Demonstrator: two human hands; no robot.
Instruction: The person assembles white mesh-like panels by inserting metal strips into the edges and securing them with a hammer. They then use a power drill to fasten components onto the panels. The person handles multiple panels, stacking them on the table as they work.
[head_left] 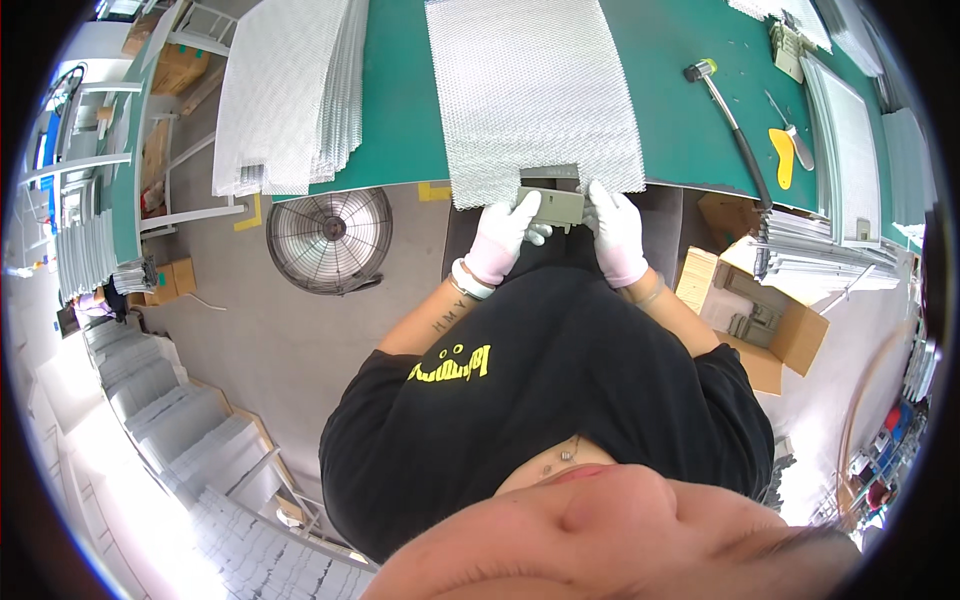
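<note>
Watching remotely, I see the left hand [503,238] pinching the grey-green block [556,208] by the notched mesh sheet [530,90], which overhangs the counter [400,130], presumably for reach underneath; the right hand's [614,232] grip I cannot tell.

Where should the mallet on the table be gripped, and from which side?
Take the mallet by its black grip, probably with the right hand, coming from the green table's near edge. The grip's end reaches about to that edge, while the head lies at the far end. The flat yellow piece sits to the right, so approaching lengthwise looks clearest.
</note>
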